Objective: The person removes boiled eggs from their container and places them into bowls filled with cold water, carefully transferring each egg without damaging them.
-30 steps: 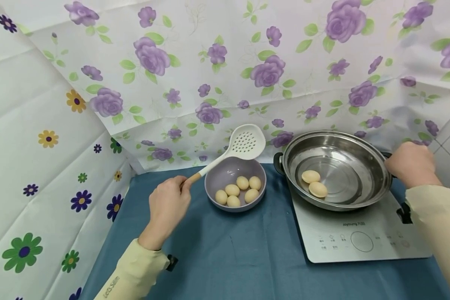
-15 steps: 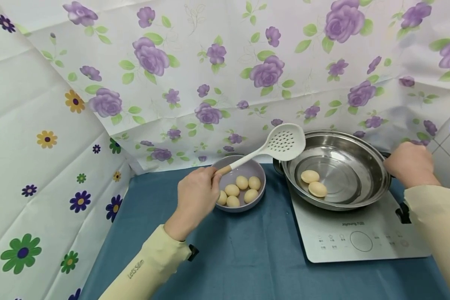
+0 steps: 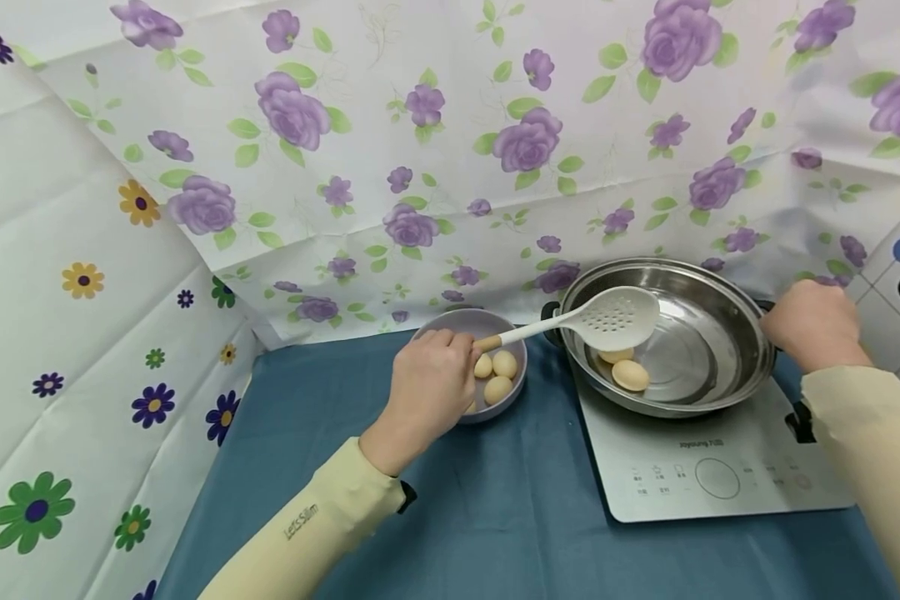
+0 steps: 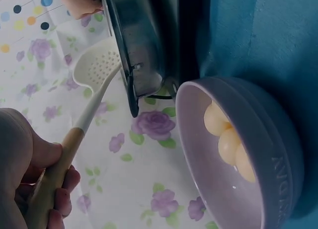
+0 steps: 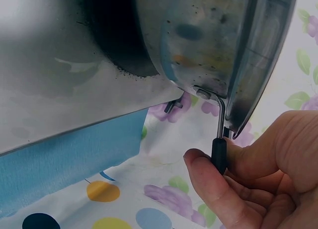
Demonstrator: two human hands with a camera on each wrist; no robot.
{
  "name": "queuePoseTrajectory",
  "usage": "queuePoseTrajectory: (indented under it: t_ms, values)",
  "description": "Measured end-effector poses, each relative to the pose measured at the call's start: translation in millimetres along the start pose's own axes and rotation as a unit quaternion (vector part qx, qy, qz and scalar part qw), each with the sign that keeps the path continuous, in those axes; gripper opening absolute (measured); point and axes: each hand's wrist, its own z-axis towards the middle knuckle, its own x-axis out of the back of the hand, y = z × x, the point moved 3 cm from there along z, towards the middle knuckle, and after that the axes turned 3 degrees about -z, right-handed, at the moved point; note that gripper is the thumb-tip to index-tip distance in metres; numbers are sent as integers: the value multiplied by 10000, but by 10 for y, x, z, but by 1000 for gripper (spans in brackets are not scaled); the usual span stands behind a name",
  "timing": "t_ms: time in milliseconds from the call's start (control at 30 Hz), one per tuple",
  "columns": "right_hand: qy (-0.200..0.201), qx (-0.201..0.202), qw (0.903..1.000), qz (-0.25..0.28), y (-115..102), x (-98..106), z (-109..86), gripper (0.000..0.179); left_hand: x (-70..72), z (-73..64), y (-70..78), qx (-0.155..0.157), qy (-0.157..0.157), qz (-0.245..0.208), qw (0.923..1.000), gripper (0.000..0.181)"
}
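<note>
My left hand (image 3: 429, 387) grips the wooden handle of a white slotted skimmer (image 3: 613, 319), which reaches over the left side of a steel pan (image 3: 690, 292). Two eggs (image 3: 631, 376) lie in the pan, one partly covered by the skimmer's head. In the right wrist view my right hand (image 5: 258, 174) holds the pan's black-sleeved side handle (image 5: 219, 154) between thumb and fingers. Below the left hand stands a purple-grey bowl (image 3: 521, 379) with several eggs (image 4: 229, 145) in it; the hand hides some of them in the head view.
Under the pan is a silver induction cooker (image 3: 645, 492) with a touch panel on its front part. A blue cloth (image 3: 495, 508) covers the table. Flower-patterned sheeting (image 3: 450, 167) hangs close behind the bowl and pan.
The left hand has carried the skimmer rightward, from above the bowl to over the pan, and its head has come lower. My right hand has stayed on the pan's handle.
</note>
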Motion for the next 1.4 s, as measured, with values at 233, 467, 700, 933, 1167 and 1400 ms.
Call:
queuePoseTrajectory:
  t_ms: [233,467,700,933,1167,1400]
  values:
    - [-40,3,10000,24,-13,-3,4,27,-54,56,39,-489,172,302,9982,24]
    - [-56,-125,9999,46,-26,12,-3,27,-118,76,109,-785,138,408,9960,27]
    - [-64,-129,9999,53,-74,56,-30,28,-132,91,189,-850,119,177,9962,24]
    - [-68,-36,10000,-39,-93,74,-28,30,-146,107,267,-863,-316,-146,9957,23]
    - [-64,-43,10000,-29,-66,51,-21,29,-155,152,341,-867,-719,-218,9934,23]
    - [-65,-57,10000,33,-46,26,-40,27,-169,167,369,-770,-1089,-312,9906,23]
